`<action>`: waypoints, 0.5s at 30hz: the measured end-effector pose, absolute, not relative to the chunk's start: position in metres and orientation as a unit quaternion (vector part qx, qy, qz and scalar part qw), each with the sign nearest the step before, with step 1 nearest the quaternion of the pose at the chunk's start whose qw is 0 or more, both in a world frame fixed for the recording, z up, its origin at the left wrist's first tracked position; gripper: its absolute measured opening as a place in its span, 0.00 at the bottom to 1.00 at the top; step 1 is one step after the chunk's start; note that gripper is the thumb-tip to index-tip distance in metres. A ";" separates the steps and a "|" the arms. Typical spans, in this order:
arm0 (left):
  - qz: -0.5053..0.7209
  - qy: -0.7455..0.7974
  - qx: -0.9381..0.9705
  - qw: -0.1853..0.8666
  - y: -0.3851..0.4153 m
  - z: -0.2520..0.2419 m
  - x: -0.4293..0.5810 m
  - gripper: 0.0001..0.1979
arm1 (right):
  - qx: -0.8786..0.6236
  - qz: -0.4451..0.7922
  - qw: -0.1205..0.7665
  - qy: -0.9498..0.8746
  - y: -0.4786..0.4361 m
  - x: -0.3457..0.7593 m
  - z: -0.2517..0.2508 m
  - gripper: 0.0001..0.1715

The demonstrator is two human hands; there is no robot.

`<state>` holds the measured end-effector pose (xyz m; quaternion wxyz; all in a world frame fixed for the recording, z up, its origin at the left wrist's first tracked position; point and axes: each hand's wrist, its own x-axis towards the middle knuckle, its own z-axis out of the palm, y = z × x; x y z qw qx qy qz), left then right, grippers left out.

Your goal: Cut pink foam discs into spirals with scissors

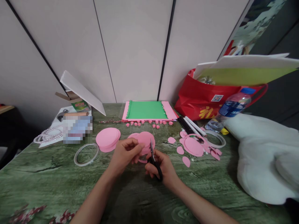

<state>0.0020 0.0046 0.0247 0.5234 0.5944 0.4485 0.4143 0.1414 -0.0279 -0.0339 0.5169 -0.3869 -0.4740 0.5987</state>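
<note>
My left hand [126, 152] pinches a pink paper circle [146, 139] just above the green table. My right hand [163, 168] grips black-handled scissors [153, 155], whose blades point up into the circle's lower edge. A curled pink strip hangs below the cut. A stack of pink circles [107, 139] lies to the left of my hands. Pink petal cut-outs [180, 150] and a pink offcut ring [193, 145] lie to the right.
A green sheet on pink paper [146, 109] lies at the back, with small pink rolled pieces in front. Tape rolls [86, 154] [216, 138], a red bag [207, 99], a water bottle [230, 109], a white cloth [266, 155] and a bead string [50, 133] surround the work area.
</note>
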 end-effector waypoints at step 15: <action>0.376 0.459 0.620 0.513 0.002 0.024 0.008 0.12 | -0.321 0.614 0.537 -0.480 -0.024 0.144 -0.035 0.24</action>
